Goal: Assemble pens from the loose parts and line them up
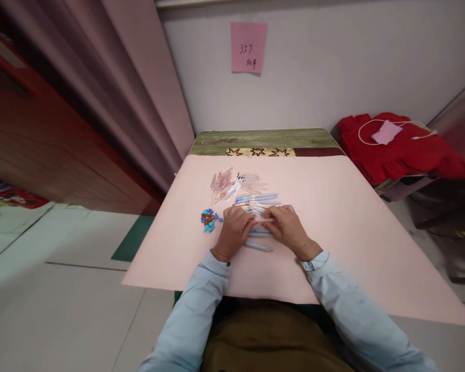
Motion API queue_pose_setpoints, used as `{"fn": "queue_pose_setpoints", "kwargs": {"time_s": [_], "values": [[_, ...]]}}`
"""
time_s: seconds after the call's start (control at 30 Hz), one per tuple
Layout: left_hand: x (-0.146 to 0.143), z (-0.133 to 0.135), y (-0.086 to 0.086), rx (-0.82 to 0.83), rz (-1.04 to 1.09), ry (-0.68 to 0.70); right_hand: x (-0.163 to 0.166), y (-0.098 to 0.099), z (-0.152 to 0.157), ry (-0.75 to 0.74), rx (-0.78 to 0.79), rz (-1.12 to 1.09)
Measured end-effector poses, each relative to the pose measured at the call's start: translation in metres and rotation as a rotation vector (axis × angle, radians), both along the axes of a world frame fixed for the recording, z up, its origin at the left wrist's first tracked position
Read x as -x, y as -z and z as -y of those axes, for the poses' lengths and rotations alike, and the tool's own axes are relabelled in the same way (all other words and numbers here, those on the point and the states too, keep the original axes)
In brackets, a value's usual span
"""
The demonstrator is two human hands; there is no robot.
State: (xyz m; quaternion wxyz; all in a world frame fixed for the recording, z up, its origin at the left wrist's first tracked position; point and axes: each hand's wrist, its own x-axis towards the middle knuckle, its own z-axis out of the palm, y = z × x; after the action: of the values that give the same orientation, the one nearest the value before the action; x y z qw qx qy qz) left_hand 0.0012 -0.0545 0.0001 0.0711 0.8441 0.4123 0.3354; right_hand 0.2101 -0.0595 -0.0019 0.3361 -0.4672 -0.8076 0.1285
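Light-blue sleeves (196, 310) are reaching over a pale pink sheet (356, 222) that is covering most of the counter (263, 136). Nearest, a light-blue pen (259, 246) is lying just below the hands. The left hand (232, 230) and right hand (290, 227) are facing each other, fingers closing narrowly on opposite ends of a slim pale rod (262, 220) held between them. Left of these, small blue and brown pieces (208, 219) are lying clustered. Beyond the hands, blue pens (258, 198) are lying roughly parallel; farther, brownish sticks (222, 183) and clear tubes (253, 182) are spreading in piles. A pink note (248, 48) is hanging on the wall (313, 67).
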Motion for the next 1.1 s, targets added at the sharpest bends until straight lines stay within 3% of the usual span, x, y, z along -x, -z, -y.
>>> {"fn": "queue_pose_setpoints", "kwargs": {"time_s": [0.23,0.7,0.9,1.1], "values": [[0.000,-0.001,0.002,0.002,0.001,0.005,-0.002,-0.001,-0.001,-0.001,-0.029,0.159],[0.000,-0.001,0.003,0.080,0.034,0.017,-0.004,0.001,-0.002,0.039,-0.010,0.036],[0.001,0.001,0.003,0.005,-0.014,-0.037,-0.012,0.006,-0.005,0.097,-0.099,0.087],[0.004,-0.001,0.013,-0.081,-0.051,-0.043,-0.016,0.004,-0.004,0.195,-0.186,0.053]]}}
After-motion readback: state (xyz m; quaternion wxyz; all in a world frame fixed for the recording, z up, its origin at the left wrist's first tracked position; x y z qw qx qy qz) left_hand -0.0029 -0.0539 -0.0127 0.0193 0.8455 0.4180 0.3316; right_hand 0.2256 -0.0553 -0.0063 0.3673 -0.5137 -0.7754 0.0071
